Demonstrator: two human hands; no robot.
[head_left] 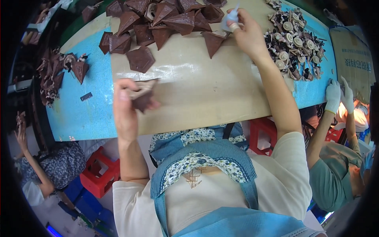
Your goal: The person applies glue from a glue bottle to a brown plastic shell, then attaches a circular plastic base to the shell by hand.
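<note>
My left hand [125,108] is closed around a dark brown, pointed, faceted piece [143,100] with a pale edge on its upper side; hand and piece are slightly blurred. They are above the near left part of the beige table covering [189,87]. Farther off, at the right of a brown heap, my right hand [252,37] grips a small whitish squeeze bottle [230,19], its thin nozzle upward. Just below the bottle lies a single brown triangular piece [214,40]. The heap of similar brown pieces [173,21] fills the far middle, one flat piece [140,59] lying nearer me.
Many small figures with pale round tops [296,43] crowd the right of the blue table surface [312,91]. More brown pieces [55,73] and a small dark strip [86,96] lie at left. Co-workers sit on both sides, one wearing white gloves [333,94]. A red stool [98,172] stands lower left.
</note>
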